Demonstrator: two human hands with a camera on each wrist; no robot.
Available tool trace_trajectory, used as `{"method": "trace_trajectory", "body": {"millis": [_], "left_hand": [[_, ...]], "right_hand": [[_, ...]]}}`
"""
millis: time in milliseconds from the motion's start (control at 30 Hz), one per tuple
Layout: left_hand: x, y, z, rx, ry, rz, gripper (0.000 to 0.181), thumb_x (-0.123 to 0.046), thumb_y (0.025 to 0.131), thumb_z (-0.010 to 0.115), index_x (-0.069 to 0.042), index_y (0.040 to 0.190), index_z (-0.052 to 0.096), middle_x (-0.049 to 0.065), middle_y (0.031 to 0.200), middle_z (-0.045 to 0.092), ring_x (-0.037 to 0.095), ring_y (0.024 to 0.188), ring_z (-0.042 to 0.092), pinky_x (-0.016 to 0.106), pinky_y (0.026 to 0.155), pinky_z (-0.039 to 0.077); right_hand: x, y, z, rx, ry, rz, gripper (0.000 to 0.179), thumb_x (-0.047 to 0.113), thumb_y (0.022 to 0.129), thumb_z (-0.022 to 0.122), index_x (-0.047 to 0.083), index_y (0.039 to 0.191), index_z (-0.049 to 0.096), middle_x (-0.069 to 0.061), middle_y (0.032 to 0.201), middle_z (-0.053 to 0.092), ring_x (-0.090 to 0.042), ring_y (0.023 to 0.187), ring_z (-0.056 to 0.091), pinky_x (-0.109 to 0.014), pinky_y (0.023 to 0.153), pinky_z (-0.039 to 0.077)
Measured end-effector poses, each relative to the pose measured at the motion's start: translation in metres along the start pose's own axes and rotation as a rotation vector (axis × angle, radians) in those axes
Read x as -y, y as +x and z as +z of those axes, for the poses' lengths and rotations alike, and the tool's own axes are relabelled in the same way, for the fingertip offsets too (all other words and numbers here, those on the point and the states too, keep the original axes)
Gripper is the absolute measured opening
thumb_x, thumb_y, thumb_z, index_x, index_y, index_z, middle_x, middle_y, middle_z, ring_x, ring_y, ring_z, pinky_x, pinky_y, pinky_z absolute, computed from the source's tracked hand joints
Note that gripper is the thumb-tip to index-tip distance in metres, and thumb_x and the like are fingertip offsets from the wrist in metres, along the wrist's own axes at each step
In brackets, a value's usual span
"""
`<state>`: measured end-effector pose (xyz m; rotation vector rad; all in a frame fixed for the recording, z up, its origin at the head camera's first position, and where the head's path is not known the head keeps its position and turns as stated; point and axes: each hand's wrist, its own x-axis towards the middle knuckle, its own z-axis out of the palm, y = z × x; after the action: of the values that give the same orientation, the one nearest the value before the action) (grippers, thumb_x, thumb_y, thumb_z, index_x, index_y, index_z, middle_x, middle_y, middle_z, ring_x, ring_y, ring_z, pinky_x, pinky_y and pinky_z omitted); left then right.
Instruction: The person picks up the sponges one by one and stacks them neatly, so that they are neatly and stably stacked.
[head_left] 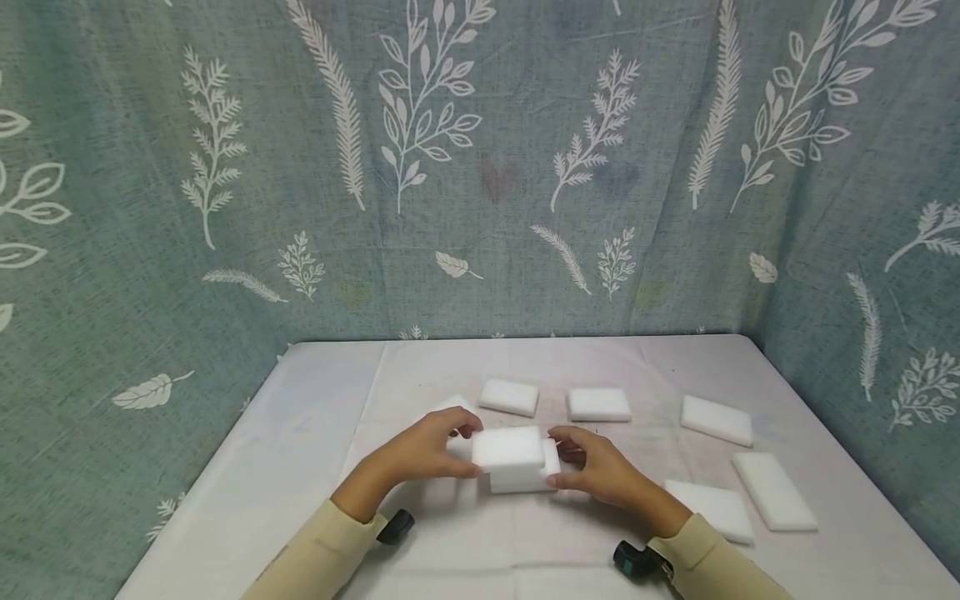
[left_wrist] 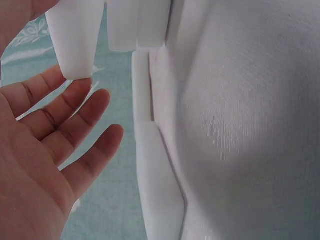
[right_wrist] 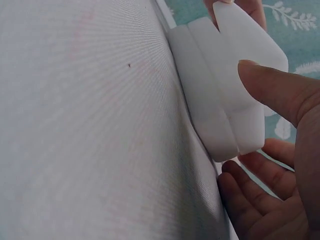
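Observation:
My left hand (head_left: 420,450) pinches a white sponge block (head_left: 507,448) by its left end, thumb on the near side and fingers on the far side. This block is tilted over a stack of white sponge blocks (head_left: 521,482), and in the left wrist view a gap shows between them. My right hand (head_left: 600,473) holds the right end of the stack, with its thumb (right_wrist: 257,80) in front and its fingers curled round behind. Two blocks, one on the other, make up the stack (right_wrist: 200,95) in the right wrist view. The block's underside is partly hidden.
On the white-covered table (head_left: 322,425) lie more white blocks: two behind the stack (head_left: 508,397) (head_left: 598,404), one partly behind my left hand (head_left: 455,403), and several at the right, including a long block (head_left: 774,492). A leaf-patterned curtain (head_left: 487,167) stands behind and at both sides.

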<state>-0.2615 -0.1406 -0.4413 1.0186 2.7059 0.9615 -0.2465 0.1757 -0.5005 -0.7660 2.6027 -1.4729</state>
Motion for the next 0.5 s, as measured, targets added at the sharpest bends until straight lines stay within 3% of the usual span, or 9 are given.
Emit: {"method": "trace_trajectory", "body": {"millis": [267,500], "left_hand": [[-0.0068,0.0034,0.0031,0.008,0.001,-0.033,0.057,-0.047,0.073,0.083,-0.020,0.117,0.060,-0.011,0.107,0.058,0.014,0.104,0.055,0.039,0.090,0.048],[-0.0043,0.0090,0.0074,-0.002,0.019,0.024,0.056,-0.045,0.074,0.082,-0.017,0.117,0.061,-0.011,0.106,0.059,0.011,0.102,0.055,0.038,0.089,0.048]], "right_hand": [[0.0029,-0.0013,-0.0008,0.004,0.048,0.008,0.072,0.024,0.075,0.086,0.002,0.134,0.052,-0.009,0.124,0.060,-0.024,0.111,0.059,-0.039,0.097,0.048],[0.0057,-0.0020,-0.0019,0.005,0.081,0.026,0.074,0.021,0.074,0.087,0.002,0.135,0.051,-0.012,0.127,0.059,-0.028,0.113,0.058,-0.043,0.098,0.047]]}}
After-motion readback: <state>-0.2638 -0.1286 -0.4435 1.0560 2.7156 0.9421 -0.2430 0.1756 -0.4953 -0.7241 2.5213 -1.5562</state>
